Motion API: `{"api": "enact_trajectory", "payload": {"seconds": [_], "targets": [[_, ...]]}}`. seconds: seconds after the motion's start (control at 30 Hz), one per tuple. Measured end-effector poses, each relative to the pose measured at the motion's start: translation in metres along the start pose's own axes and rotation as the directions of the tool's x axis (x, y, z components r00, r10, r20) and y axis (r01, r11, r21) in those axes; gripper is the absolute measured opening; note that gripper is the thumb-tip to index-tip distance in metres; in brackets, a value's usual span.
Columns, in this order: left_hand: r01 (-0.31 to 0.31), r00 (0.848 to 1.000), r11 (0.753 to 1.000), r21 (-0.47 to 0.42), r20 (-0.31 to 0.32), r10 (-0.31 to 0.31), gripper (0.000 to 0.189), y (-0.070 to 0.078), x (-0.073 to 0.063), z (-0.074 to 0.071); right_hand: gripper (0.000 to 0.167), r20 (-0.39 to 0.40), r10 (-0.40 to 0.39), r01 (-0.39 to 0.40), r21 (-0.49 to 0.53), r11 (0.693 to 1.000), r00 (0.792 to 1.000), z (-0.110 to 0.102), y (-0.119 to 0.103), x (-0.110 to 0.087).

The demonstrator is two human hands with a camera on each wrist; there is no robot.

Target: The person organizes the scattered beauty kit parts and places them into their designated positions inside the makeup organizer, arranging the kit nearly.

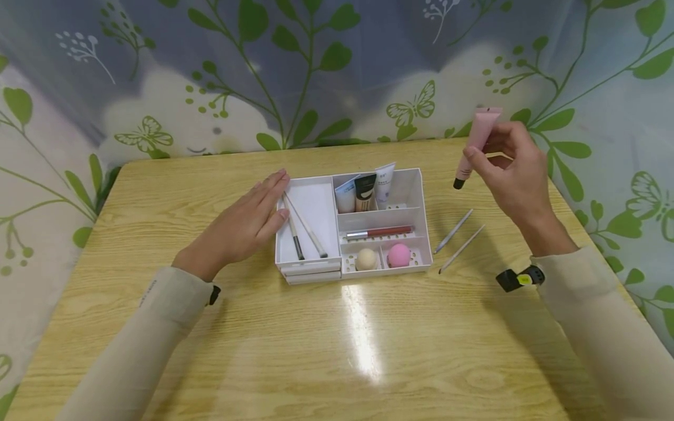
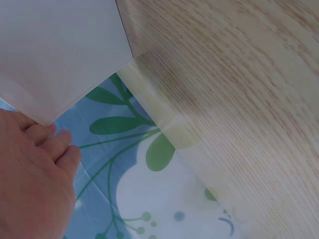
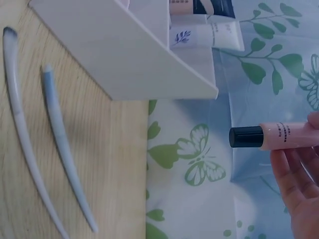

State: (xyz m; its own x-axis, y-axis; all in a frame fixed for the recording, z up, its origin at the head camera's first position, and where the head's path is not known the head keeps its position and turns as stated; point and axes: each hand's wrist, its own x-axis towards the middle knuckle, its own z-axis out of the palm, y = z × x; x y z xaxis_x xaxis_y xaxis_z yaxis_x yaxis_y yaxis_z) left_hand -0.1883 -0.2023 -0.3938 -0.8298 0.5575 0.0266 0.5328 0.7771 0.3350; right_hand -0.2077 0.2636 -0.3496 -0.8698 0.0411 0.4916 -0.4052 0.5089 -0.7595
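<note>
My right hand pinches a pink squeeze tube between thumb and fingers, its black cap tilted downward, to the right of a white desktop organizer. In the right wrist view the tube's black cap points toward the organizer. My left hand rests with straight fingers along the organizer's left side. Inside the back compartment stand a light blue tube, a black and beige tube and a white tube. Two brushes lie in the organizer's left tray.
A red and silver pen-like stick lies in the middle compartment. A cream ball and a pink ball sit in the front ones. Two slim sticks lie on the wooden table at right. A patterned curtain hangs behind.
</note>
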Motion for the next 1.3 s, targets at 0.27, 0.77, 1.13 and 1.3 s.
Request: {"api": "enact_trajectory", "payload": {"seconds": [0.27,0.77,1.13,1.3], "targets": [[0.009,1.000,1.000,-0.003,0.006,-0.009,0.071,0.000,-0.002,-0.001,0.034,-0.001,-0.044,0.044,0.038,0.998,0.999,0.007,-0.017,-0.003],[-0.009,1.000,1.000,0.015,-0.016,0.010,0.070,-0.001,-0.002,0.000,0.037,0.141,-0.065,0.057,0.062,0.996,0.988,0.029,-0.032,-0.011],[-0.019,1.000,1.000,0.022,-0.019,0.019,0.071,-0.001,0.000,0.001,0.038,0.209,-0.096,0.077,0.096,0.992,0.973,0.044,-0.027,-0.012],[-0.016,1.000,1.000,0.016,-0.018,0.016,0.071,-0.001,0.000,0.001,0.034,0.221,-0.094,0.069,0.120,0.990,0.971,0.052,-0.022,-0.014]]}}
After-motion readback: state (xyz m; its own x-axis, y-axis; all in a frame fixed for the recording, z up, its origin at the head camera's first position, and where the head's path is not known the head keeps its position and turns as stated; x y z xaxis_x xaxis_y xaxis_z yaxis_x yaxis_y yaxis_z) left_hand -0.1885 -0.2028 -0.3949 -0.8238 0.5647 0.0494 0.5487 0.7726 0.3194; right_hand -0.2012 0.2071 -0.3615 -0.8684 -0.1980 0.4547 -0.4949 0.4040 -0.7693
